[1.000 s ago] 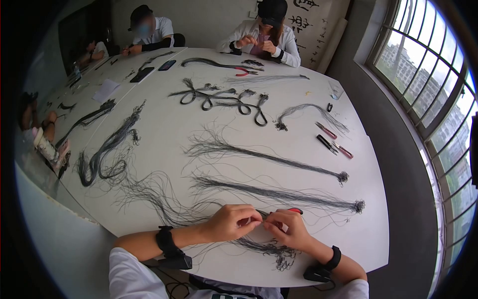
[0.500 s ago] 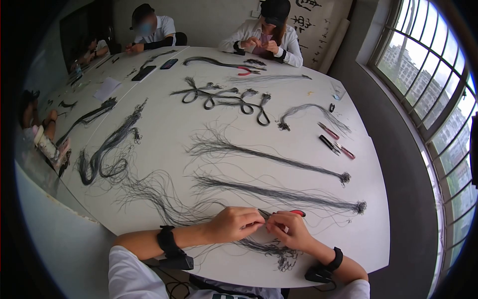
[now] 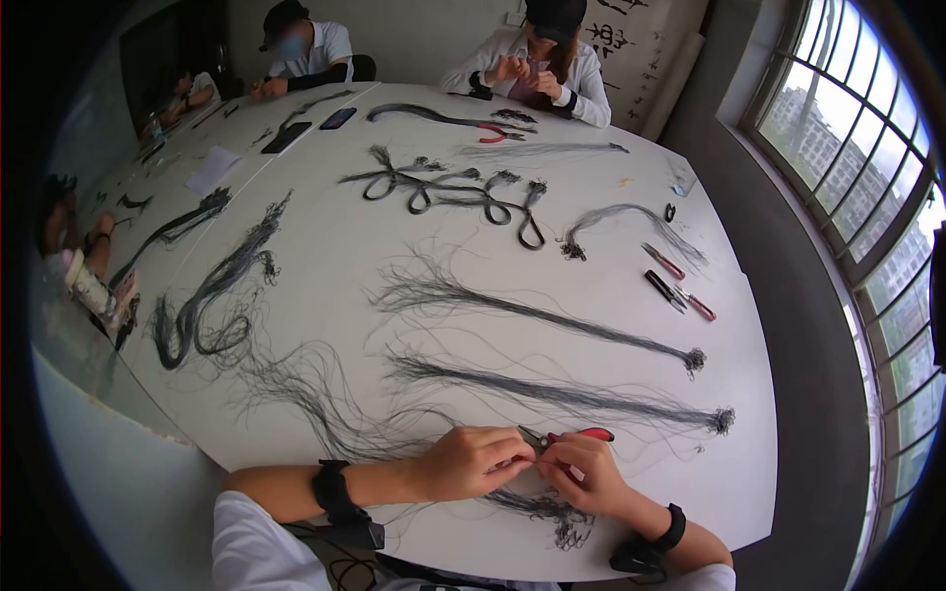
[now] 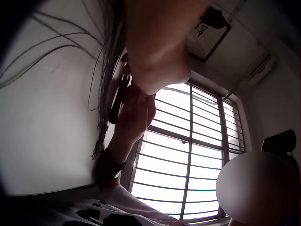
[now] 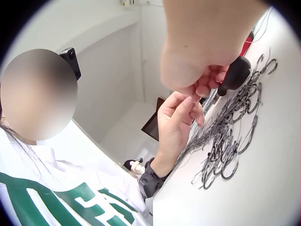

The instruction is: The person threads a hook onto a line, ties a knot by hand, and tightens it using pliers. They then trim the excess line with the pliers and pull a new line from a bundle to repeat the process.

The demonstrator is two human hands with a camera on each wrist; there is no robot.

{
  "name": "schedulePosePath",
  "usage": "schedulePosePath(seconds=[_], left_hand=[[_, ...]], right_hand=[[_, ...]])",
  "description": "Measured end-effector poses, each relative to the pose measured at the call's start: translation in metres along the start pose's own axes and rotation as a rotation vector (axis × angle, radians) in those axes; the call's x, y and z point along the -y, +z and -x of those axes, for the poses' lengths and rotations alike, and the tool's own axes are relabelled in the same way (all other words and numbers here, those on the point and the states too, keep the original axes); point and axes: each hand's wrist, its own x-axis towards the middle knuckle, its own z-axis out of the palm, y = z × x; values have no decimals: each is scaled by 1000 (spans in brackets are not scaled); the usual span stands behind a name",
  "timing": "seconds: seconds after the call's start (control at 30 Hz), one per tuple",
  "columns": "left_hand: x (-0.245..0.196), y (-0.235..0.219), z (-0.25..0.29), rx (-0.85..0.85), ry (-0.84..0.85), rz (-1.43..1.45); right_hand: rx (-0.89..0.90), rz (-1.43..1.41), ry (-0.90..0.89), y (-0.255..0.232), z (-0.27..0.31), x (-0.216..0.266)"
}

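Note:
My left hand (image 3: 478, 463) and right hand (image 3: 591, 478) meet fingertip to fingertip near the table's front edge. Both pinch at a thin fishing line, mostly hidden by the fingers; I cannot tell whether a hook is on it. Just beyond the hands lie red-handled pliers (image 3: 595, 433). Beneath them stretches a bundle of dark fishing lines (image 3: 325, 419), ending at the right in a cluster of fish hooks (image 3: 570, 532). In the right wrist view the hooks (image 5: 230, 155) lie tangled on the table beside my left hand (image 5: 174, 122).
Two more line bundles (image 3: 552, 387) (image 3: 552, 315) stretch across the table ahead. Looped dark bundles (image 3: 473, 202) lie farther back. Small snips (image 3: 665, 292) with black and pink handles sit at the right. People (image 3: 537, 64) sit at the far side; a barred window (image 3: 847, 118) is at right.
Both hands have come slightly toward the body, still fingertip to fingertip. More of the red-handled pliers shows beyond them. The head view has shifted a little.

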Motion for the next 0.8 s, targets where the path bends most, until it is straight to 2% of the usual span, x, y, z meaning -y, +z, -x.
schedulePosePath(seconds=[0.4,0.67,0.8], left_hand=[[4,1,3,14,-15,-21],[6,5,7,-30,75,-19],[6,6,8,-50,115,-1]], right_hand=[[2,32,-18,-2,-2,5],[63,101,-27,-1,0,4],[30,106,-67,3,1,6]])
